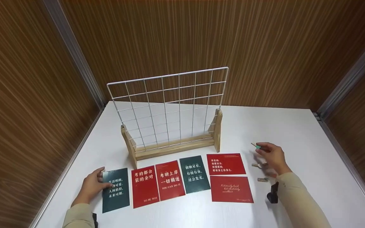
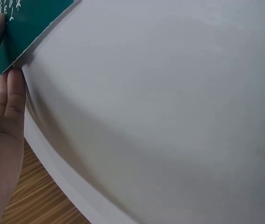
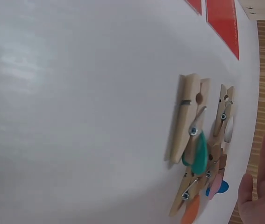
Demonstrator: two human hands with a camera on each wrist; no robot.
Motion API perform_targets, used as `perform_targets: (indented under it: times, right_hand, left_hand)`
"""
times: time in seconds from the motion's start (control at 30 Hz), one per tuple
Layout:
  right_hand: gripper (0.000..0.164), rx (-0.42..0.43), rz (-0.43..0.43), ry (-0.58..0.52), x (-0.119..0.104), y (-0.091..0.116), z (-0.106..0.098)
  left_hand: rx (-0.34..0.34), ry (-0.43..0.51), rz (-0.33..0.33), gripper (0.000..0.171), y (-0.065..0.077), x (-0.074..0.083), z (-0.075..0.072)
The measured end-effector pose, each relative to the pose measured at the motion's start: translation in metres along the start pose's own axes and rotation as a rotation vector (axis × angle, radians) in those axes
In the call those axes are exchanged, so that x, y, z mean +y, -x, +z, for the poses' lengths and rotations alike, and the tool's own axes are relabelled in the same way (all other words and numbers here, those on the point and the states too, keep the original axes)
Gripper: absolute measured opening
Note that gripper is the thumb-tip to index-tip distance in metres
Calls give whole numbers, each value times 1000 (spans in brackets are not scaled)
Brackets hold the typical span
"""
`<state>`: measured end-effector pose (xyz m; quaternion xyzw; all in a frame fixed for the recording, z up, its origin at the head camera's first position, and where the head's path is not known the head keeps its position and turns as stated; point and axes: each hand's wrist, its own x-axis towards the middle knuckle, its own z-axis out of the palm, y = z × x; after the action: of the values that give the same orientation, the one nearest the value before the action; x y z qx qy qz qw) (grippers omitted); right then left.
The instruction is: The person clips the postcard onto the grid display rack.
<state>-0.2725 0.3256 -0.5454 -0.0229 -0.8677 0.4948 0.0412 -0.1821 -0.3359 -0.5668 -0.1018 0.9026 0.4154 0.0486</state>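
Observation:
In the head view my left hand (image 1: 90,184) is at the left edge of a dark green card (image 1: 116,202) with white writing. The left wrist view shows the thumb over this card (image 2: 34,28) and the fingers under its edge. My right hand (image 1: 275,157) pinches a small clothespin (image 1: 258,147) with a green piece on it, right of the cards. Below that hand lie several wooden clothespins. The right wrist view shows them with a teal piece (image 3: 199,154), an orange piece (image 3: 190,210), and pink, blue and white ones; the fingertips are cut off there.
A white wire grid (image 1: 169,91) stands in a wooden base (image 1: 176,148) behind the cards. Red cards (image 1: 146,186), another green card (image 1: 195,186) and two sideways red cards (image 1: 231,196) lie in a row. Wood-grain panels (image 1: 201,38) enclose the white table (image 1: 280,123).

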Motion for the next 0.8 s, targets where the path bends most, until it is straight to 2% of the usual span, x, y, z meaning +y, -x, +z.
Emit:
perform_targets:
  times: [0.37, 0.6, 0.8]
  right_hand:
    - [46, -25, 29, -123, -3, -2, -4]
    - [44, -50, 29, -153, -6, 1, -9]
    - [43, -92, -4, -203, -9, -2, -13]
  left_hand:
    - [34, 66, -10, 69, 3, -1, -6]
    - [56, 75, 15, 60, 4, -2, -11]
    - [62, 141, 56, 55, 4, 1, -18]
